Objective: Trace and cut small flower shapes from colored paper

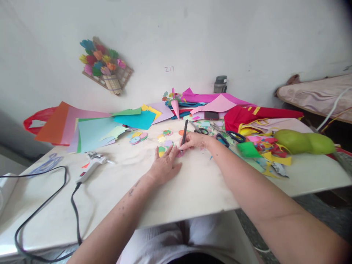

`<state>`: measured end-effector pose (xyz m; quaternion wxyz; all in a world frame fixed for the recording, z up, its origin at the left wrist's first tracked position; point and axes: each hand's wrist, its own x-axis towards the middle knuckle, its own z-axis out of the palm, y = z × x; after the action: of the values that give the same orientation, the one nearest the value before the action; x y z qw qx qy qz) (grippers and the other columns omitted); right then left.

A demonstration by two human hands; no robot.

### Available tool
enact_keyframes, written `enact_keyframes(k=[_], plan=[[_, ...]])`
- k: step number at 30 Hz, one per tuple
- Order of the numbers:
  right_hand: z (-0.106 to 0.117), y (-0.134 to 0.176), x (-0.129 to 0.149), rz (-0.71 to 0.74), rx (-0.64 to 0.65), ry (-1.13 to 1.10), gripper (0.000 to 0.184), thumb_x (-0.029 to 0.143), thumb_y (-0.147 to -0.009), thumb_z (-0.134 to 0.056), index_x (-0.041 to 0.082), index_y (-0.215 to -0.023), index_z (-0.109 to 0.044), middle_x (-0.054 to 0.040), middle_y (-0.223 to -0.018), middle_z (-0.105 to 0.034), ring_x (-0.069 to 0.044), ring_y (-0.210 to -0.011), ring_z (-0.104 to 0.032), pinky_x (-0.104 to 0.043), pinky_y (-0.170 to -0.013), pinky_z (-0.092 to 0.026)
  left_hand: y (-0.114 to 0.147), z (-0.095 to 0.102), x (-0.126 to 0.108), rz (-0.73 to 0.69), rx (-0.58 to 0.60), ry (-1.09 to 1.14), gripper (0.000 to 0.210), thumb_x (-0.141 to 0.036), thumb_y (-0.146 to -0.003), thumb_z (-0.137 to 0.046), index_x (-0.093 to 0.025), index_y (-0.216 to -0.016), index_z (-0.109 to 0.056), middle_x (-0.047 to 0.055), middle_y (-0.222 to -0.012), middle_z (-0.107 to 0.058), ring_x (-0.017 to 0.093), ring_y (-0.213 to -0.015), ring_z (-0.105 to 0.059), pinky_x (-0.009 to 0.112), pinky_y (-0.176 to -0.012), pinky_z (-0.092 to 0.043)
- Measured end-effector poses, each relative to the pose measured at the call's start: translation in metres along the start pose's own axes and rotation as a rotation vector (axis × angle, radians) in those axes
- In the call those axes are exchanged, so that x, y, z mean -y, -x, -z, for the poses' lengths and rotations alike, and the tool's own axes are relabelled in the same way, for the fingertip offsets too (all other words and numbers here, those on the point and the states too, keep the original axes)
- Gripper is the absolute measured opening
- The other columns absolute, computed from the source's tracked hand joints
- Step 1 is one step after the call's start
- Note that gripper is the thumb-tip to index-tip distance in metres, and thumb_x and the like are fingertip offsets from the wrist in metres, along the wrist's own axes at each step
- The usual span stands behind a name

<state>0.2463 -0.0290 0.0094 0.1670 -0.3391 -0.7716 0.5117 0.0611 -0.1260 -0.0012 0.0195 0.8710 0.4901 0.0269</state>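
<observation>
In the head view my right hand (195, 141) grips a black pen (185, 130) that stands almost upright, its tip down at a small pink paper piece (179, 154). Flat on the table lies my left hand (165, 165), fingers outstretched, the fingertips beside that pink piece and partly over it. A green and yellow paper cutout (161, 150) shows just past the left fingers. Small coloured paper shapes (139, 137) are piled to the left, and an orange disc (181, 132) lies behind the pen.
A hot glue gun (92, 165) with a black cable rests on the left of the table. Coloured sheets (96, 130) lie along the back. Scissors (235, 136), paper scraps (271, 146) and a green pouch-like object (304, 142) are at right. A pink paper cone (175, 108) holds small flowers.
</observation>
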Motion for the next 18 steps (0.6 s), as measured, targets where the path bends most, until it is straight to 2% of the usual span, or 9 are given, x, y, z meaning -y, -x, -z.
enact_keyframes(k=[6,15,18], plan=[[-0.0001,-0.0003,0.0013,-0.016,0.023,0.035,0.032,0.038,-0.064,-0.065,0.011,-0.082,-0.064,-0.0014,-0.064,-0.063,-0.008,-0.052,-0.047,-0.019,-0.045,-0.031,-0.0003,-0.0005,-0.0004,0.009,-0.010,-0.009,0.061,-0.037,-0.085,-0.032,-0.013,-0.138,-0.016,0.014,-0.143,-0.027,0.023,-0.133,-0.021,0.059,-0.103,0.004],[-0.0015,0.0019,0.0044,0.019,0.055,0.045,0.033,0.039,-0.067,-0.064,0.011,-0.085,-0.065,-0.0019,-0.069,-0.064,-0.004,-0.047,-0.039,-0.018,-0.043,-0.027,-0.0008,-0.0017,-0.0006,0.013,-0.012,-0.012,0.062,-0.037,-0.085,-0.032,-0.010,-0.138,-0.016,0.016,-0.142,-0.028,0.022,-0.133,-0.021,0.059,-0.103,0.004],[-0.0027,0.0022,0.0059,0.008,0.047,0.022,0.032,0.038,-0.066,-0.066,0.011,-0.084,-0.065,-0.0016,-0.067,-0.064,-0.005,-0.048,-0.042,-0.018,-0.044,-0.028,-0.0009,-0.0011,-0.0006,0.009,-0.009,-0.009,0.061,-0.037,-0.085,-0.032,-0.010,-0.138,-0.017,0.017,-0.141,-0.030,0.022,-0.133,-0.020,0.059,-0.103,0.004]])
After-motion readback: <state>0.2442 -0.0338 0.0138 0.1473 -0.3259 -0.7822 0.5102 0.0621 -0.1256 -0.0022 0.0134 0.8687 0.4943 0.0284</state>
